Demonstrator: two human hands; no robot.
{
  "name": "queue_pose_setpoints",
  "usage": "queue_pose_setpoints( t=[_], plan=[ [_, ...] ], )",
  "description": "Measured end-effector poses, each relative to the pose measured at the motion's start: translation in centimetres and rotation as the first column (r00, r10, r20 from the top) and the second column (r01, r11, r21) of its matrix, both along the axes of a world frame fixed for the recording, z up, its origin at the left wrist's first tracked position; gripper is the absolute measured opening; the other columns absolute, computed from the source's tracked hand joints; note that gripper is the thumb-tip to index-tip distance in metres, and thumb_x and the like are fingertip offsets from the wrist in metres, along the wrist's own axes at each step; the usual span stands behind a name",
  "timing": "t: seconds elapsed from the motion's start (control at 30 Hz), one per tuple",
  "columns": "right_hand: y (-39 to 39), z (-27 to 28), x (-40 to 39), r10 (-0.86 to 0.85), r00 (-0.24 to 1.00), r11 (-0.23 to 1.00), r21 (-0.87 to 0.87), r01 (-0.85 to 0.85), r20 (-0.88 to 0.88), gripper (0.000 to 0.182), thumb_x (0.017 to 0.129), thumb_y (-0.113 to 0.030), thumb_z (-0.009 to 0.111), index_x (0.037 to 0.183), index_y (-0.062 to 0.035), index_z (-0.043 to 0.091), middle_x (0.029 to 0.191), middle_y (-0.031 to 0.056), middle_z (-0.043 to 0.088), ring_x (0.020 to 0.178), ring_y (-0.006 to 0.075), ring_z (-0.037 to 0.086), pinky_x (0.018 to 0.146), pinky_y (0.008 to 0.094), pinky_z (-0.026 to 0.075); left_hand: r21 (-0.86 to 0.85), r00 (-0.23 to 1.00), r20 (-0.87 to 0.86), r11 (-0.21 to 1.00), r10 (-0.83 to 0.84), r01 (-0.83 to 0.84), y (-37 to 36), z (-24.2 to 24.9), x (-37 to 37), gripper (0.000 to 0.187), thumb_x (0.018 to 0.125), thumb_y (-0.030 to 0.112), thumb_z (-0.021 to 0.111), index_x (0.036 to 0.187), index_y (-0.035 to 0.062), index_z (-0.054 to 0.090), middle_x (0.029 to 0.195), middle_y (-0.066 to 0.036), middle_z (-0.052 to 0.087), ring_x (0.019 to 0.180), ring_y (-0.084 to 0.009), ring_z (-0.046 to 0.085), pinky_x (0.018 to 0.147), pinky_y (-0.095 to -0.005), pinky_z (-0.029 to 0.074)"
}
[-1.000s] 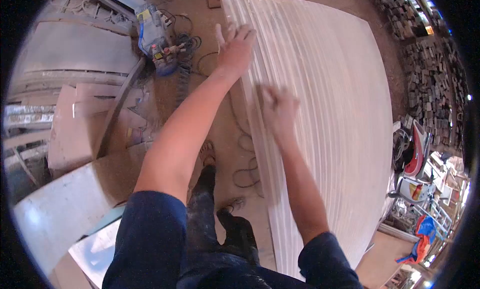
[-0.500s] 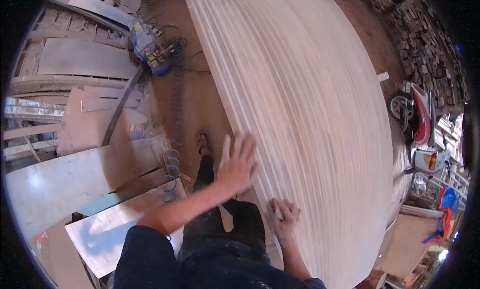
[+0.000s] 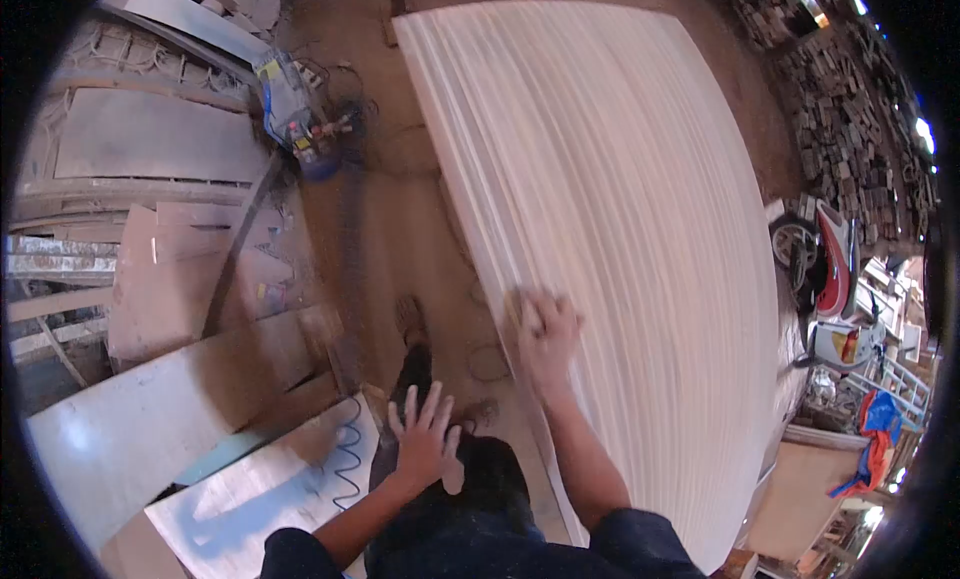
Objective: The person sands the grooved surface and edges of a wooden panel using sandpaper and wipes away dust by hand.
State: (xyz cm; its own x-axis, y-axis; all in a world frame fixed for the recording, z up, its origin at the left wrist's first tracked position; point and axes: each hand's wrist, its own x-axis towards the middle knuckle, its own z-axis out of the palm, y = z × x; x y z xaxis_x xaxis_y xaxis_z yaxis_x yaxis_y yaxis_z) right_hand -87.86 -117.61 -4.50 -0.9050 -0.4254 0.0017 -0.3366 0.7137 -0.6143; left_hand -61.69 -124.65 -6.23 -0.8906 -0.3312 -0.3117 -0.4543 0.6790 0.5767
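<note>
A large striped wood panel [image 3: 640,229] with pale and brown grain stretches away in front of me. My right hand [image 3: 550,341] presses on it near its left edge. The fingers are curled, and what lies under them is hidden; a small dark patch shows beside the fingertips. My left hand [image 3: 424,441] is off the panel, held over my leg with its fingers spread and nothing in it. Pale dust coats its fingers.
On the left, a compressor-like machine [image 3: 295,119] stands near leaning boards [image 3: 160,134]. A coiled blue hose [image 3: 347,454] lies over a blue-stained white board [image 3: 250,489]. To the right are a red and white motorbike [image 3: 838,264] and stacked wood pieces [image 3: 860,129].
My left hand has moved from the panel's edge back to over my leg. My right hand has slid forward along the panel, still curled. The view has shifted, showing the panel's far end.
</note>
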Motion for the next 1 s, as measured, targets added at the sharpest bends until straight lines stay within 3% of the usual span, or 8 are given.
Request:
queue_pose_setpoints(
  t=[0.1, 0.27, 0.47, 0.57, 0.73, 0.77, 0.8, 1.0],
  plan=[
    [-14.2, -1.5, -9.8, 0.032, 0.998, 0.998, -0.051, -0.035, -0.062, 0.031, 0.085, -0.017, 0.066, 0.116, -0.0172, 0.073, 0.109, 0.0147, 0.064, 0.104, 0.0322, 0.061, 0.103, 0.0502, 0.033, -0.049, 0.991, 0.1, 0.995, 0.086, -0.081, -5.8, -1.3, 1.0, 0.054, 0.096, 0.031, 0.06, 0.143, 0.0061, 0.054, 0.163, -0.014, 0.032, 0.151, -0.0444, 0.021, 0.116, -0.0705, 0.007],
    [-36.0, -4.9, -25.7, 0.042, 0.945, 0.996, -0.058, -0.064, -0.324, 0.035, 0.089, -0.038, 0.065, 0.114, -0.0158, 0.076, 0.099, 0.0193, 0.07, 0.098, 0.0362, 0.067, 0.093, 0.0504, 0.045, -0.114, 0.925, 0.237, 0.954, 0.298, -0.278, -12.0, -4.7, 5.2, 0.051, 0.098, 0.033, 0.058, 0.141, 0.0065, 0.056, 0.159, -0.015, 0.038, 0.148, -0.0442, 0.027, 0.116, -0.0716, 0.002],
    [-44.0, -3.3, -30.7, 0.042, 0.983, 0.948, -0.304, -0.096, -0.181, 0.034, 0.087, -0.038, 0.067, 0.106, -0.0135, 0.079, 0.095, 0.0225, 0.073, 0.094, 0.0391, 0.071, 0.09, 0.0475, 0.051, -0.106, 0.859, 0.289, 0.906, 0.422, -0.41, -13.2, -7.3, 9.5, 0.047, 0.097, 0.032, 0.059, 0.137, 0.0066, 0.058, 0.152, -0.015, 0.046, 0.144, -0.0431, 0.033, 0.116, -0.0713, 0.003],
    [-39.4, -3.2, -27.9, 0.039, 0.974, 0.971, -0.222, -0.09, -0.225, 0.026, 0.085, -0.04, 0.069, 0.097, -0.0201, 0.081, 0.094, 0.0185, 0.074, 0.093, 0.0387, 0.071, 0.094, 0.0502, 0.048, -0.098, 0.903, 0.175, 0.92, 0.392, -0.38, -12.0, -8.0, 9.4, 0.046, 0.095, 0.027, 0.061, 0.137, 0.0069, 0.059, 0.151, -0.015, 0.049, 0.143, -0.0417, 0.038, 0.118, -0.0685, 0.006],
    [-20.3, -1.5, -14.4, 0.088, 0.993, 0.996, -0.01, -0.089, -0.081, 0.038, 0.09, -0.044, 0.068, 0.118, -0.0192, 0.075, 0.123, 0.0174, 0.067, 0.117, 0.0391, 0.058, 0.105, 0.058, 0.035, -0.069, 0.966, 0.048, 0.966, 0.253, -0.25, -10.3, -4.8, 2.6, 0.045, 0.094, 0.025, 0.063, 0.136, 0.0089, 0.059, 0.144, -0.016, 0.055, 0.139, -0.0345, 0.045, 0.118, -0.0676, 0.012],
    [-15.0, -3.5, -11.2, 0.101, 0.943, 0.99, -0.058, -0.126, -0.318, 0.034, 0.094, -0.042, 0.066, 0.117, -0.0194, 0.075, 0.122, 0.0131, 0.069, 0.111, 0.0361, 0.059, 0.105, 0.0567, 0.035, -0.078, 0.969, 0.033, 0.968, 0.243, -0.24, -9.4, -4.4, 1.6, 0.045, 0.094, 0.025, 0.063, 0.136, 0.0089, 0.059, 0.144, -0.016, 0.055, 0.139, -0.0345, 0.045, 0.118, -0.0676, 0.012],
    [-10.0, -0.4, -7.3, 0.117, 0.988, 0.992, -0.028, -0.12, -0.102, 0.029, 0.097, -0.036, 0.063, 0.117, -0.019, 0.076, 0.124, 0.0098, 0.069, 0.107, 0.0334, 0.06, 0.104, 0.0545, 0.035, -0.086, 0.981, -0.02, 0.978, 0.191, -0.192, -8.0, -4.0, 0.9, 0.046, 0.094, 0.025, 0.064, 0.137, 0.0086, 0.058, 0.146, -0.015, 0.054, 0.139, -0.034, 0.045, 0.118, -0.0666, 0.013],
    [22.4, 1.9, 15.8, -0.022, 0.999, 0.997, 0.078, 0.026, -0.045, 0.027, 0.086, -0.028, 0.077, 0.111, -0.0185, 0.077, 0.099, 0.0079, 0.068, 0.094, 0.0263, 0.061, 0.09, 0.0458, 0.038, -0.166, 0.981, -0.192, 0.986, -0.032, 0.0, 4.2, 1.4, -0.9, 0.053, 0.094, 0.028, 0.063, 0.142, 0.0073, 0.055, 0.157, -0.014, 0.041, 0.145, -0.0371, 0.038, 0.12, -0.063, 0.014]
  ],
)
